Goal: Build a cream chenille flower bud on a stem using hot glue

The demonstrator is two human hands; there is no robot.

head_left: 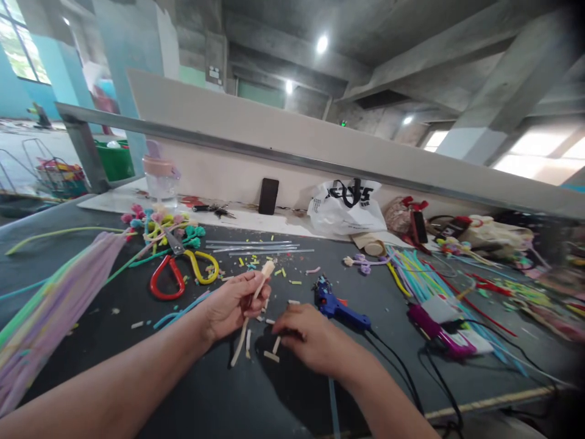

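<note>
Cream fuzzy stem with a thickened, blocky head (pixel 267 270), held above the table to the left of the blue glue gun with a black cord (pixel 342 311), which serves as landmark. The left hand (pixel 235 305) grasps the stem between thumb and fingers just below its head; the thin tail hangs beneath. The right hand (pixel 311 338), immediately on the near-left side of the gun, is lowered with fingers bent beside short cut cream pieces (pixel 271 356); whether it grips one cannot be told. The dark grey tabletop (pixel 196 396) carries the gun. Beyond the gun and to its left lie clear, slender rods (pixel 262 246); farther left, large scissors with red and yellow handles (pixel 167 278) lie open. Well to the gun's left is a bundle of pastel fuzzy stems (pixel 86 274). To its right lies a magenta tool with a black cord (pixel 441 332). Behind it stand a white plastic bag with black lettering (pixel 347 210) and, farther left, an upright black phone (pixel 269 196).
</note>
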